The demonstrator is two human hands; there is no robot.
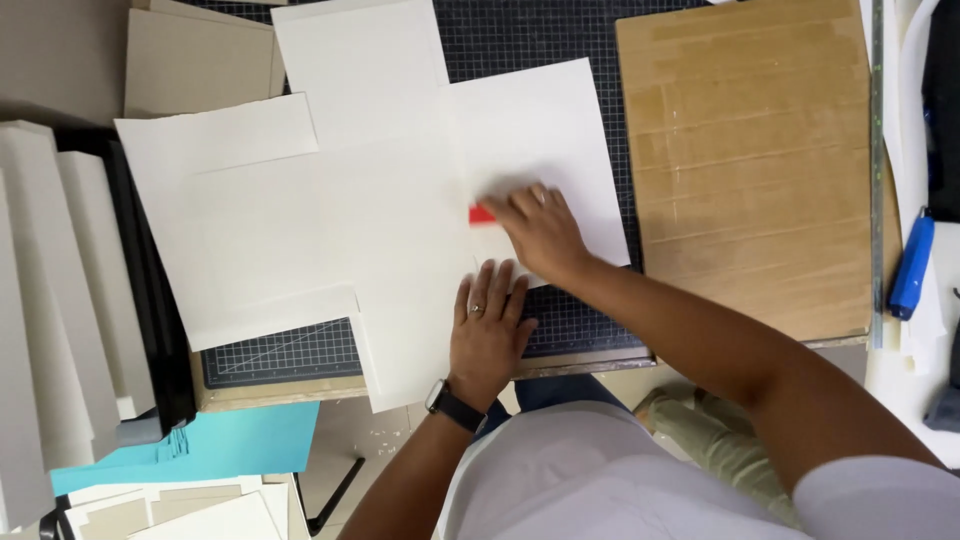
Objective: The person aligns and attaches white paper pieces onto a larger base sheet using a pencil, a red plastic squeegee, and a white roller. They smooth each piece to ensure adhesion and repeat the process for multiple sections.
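Note:
A large cross-shaped white paper sheet (330, 220) lies spread on a dark gridded cutting mat (290, 355). My left hand (487, 325) lies flat on the sheet's lower flap, fingers spread, with a ring and a dark wristwatch. My right hand (540, 230) presses a small red tool (481, 214) against the paper near a fold line, fingers curled over it. Most of the red tool is hidden under my fingers.
A brown cardboard board (750, 160) lies to the right on the mat. White foam or board slabs (60, 300) stack at the left. A blue tool (911, 265) and a metal ruler (877, 170) sit far right. A cyan sheet (220, 445) and beige boards lie below left.

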